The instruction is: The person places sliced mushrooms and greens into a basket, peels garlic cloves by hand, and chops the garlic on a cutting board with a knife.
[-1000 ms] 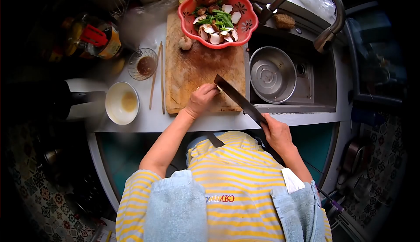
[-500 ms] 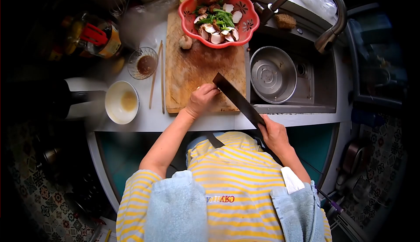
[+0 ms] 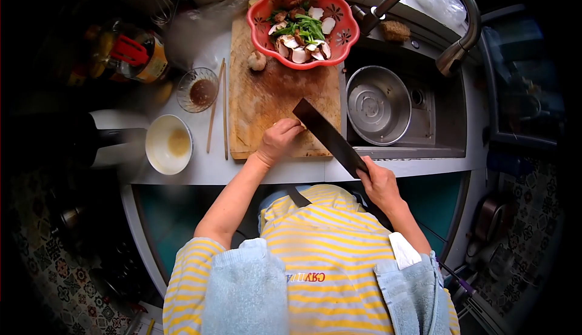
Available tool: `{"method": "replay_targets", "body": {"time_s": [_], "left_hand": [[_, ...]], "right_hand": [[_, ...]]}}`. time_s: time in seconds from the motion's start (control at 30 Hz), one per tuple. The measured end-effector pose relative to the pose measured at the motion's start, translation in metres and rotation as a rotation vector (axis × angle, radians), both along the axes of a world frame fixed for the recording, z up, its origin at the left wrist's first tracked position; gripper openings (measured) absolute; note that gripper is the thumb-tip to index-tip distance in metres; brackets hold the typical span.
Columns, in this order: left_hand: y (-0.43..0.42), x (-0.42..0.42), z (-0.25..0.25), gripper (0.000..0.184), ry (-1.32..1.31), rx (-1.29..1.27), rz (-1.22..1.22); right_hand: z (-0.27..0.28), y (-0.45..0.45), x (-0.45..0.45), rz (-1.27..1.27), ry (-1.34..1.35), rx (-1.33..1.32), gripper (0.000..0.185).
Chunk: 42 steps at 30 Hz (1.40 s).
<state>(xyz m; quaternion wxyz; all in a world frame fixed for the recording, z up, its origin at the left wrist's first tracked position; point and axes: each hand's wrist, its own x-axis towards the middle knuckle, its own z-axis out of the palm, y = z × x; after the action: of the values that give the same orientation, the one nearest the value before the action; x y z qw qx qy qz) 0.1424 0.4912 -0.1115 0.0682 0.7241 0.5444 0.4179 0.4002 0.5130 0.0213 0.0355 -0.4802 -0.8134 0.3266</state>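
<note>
My right hand (image 3: pixel 380 183) is closed round the handle of a broad dark cleaver (image 3: pixel 330 139). The blade slants up and left over the front part of the wooden cutting board (image 3: pixel 279 105). Close to the blade's far end, my left hand (image 3: pixel 279 139) rests on the board with its fingers bent and pressed together. A small pale bit shows at the fingertips, but most of it is hidden. A garlic bulb (image 3: pixel 257 60) sits farther back on the board. Behind it, a red scalloped basin (image 3: pixel 301 66) holds sliced mushrooms and cut greens (image 3: pixel 308 27).
Left of the board lie two chopsticks (image 3: pixel 225 111), a glass bowl (image 3: pixel 202 90) of brown sauce and a white bowl (image 3: pixel 159 164) with some liquid. On the right, a metal basin (image 3: pixel 379 105) stands in the sink (image 3: pixel 436 129) below a curved faucet (image 3: pixel 464 38).
The cleaver's far end has shifted slightly left and up. My left hand remains at nearly the same spot, fingers still bent.
</note>
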Motion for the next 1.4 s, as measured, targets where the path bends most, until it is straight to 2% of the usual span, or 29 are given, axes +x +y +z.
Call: {"method": "replay_targets", "body": {"time_s": [0.17, 0.27, 0.33, 0.4, 0.5, 0.6, 0.7, 0.73, 0.87, 1.07, 1.1, 1.2, 1.4], "left_hand": [[0.001, 0.000, 0.005, 0.020, -0.015, -0.001, 0.002], [-0.003, -0.001, -0.002, 0.021, 0.002, -0.006, -0.005], [0.001, -0.003, 0.000, 0.021, 0.004, -0.013, -0.016], [0.000, -0.005, 0.007, 0.020, -0.017, -0.047, -0.015], [-0.007, -0.018, 0.028, 0.019, -0.159, -0.107, 0.249], [-0.015, -0.033, 0.035, 0.017, -0.208, -0.299, 0.330], [-0.018, -0.033, 0.042, 0.017, -0.019, -0.306, 0.219], [-0.019, -0.032, 0.042, 0.017, 0.044, -0.326, 0.176], [-0.011, -0.030, 0.040, 0.015, -0.017, -0.626, 0.193], [0.013, -0.001, 0.029, 0.016, 0.045, -0.348, -0.107], [0.015, 0.001, 0.025, 0.016, 0.062, -0.230, -0.136], [0.009, 0.001, 0.019, 0.018, 0.111, -0.104, -0.110], [0.004, 0.001, 0.008, 0.017, 0.106, -0.025, -0.082]], "right_hand": [[0.001, 0.009, 0.001, 0.078, -0.090, -0.011, 0.017], [-0.030, 0.010, -0.003, 0.042, 0.007, -0.066, 0.017], [-0.043, 0.007, -0.007, -0.018, 0.117, -0.001, 0.017], [-0.042, 0.001, -0.007, -0.095, 0.161, -0.058, 0.018], [-0.027, -0.006, -0.003, -0.169, 0.148, -0.081, 0.017], [-0.010, -0.004, 0.004, -0.041, 0.093, -0.045, 0.015], [-0.005, -0.001, 0.005, 0.046, -0.037, -0.086, 0.016], [-0.007, -0.001, 0.007, 0.031, -0.022, -0.066, 0.016], [-0.018, -0.001, 0.009, -0.034, -0.002, -0.046, 0.016], [-0.014, -0.002, 0.002, -0.054, -0.034, -0.027, 0.015], [-0.013, -0.003, 0.002, -0.051, -0.032, -0.018, 0.015], [-0.003, -0.004, 0.003, -0.023, -0.047, 0.035, 0.017], [0.022, 0.001, 0.007, 0.036, -0.092, 0.043, 0.019]]}}
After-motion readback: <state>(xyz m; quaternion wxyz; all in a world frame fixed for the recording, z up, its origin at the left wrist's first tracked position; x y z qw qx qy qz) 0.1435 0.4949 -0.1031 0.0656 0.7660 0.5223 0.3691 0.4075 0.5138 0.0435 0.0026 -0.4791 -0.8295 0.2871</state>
